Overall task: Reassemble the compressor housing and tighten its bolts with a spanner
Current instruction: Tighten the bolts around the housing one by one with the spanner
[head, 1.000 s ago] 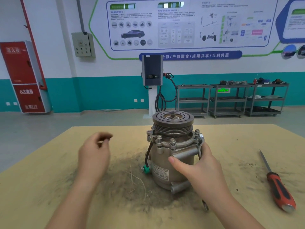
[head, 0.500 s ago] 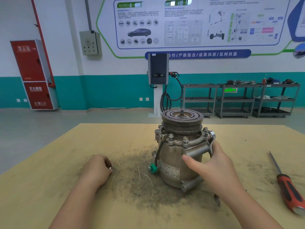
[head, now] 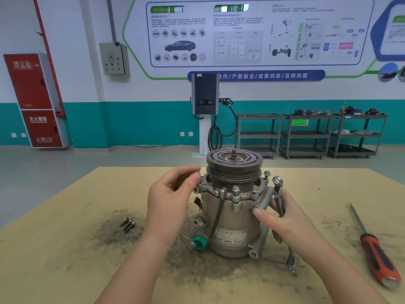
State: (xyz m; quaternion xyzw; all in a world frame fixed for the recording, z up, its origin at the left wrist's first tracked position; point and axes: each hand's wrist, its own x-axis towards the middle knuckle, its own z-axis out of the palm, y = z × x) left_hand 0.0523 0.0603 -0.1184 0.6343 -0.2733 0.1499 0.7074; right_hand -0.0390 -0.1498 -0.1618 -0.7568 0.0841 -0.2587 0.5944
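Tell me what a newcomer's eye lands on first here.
The compressor stands upright mid-table, its ribbed pulley on top. The right hand steadies its side while holding a spanner against it; the left hand pinches something small at the flange. Loose bolts lie left, a red-handled screwdriver far right.

Both arms are bare, with no sleeves. The left hand and the right hand wear no gloves, rings or watch. The nails are short.

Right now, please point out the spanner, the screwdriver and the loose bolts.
spanner [head: 277,183], head view, on its upper ring end.
screwdriver [head: 377,255], head view, on its red handle.
loose bolts [head: 127,224], head view, on their middle.
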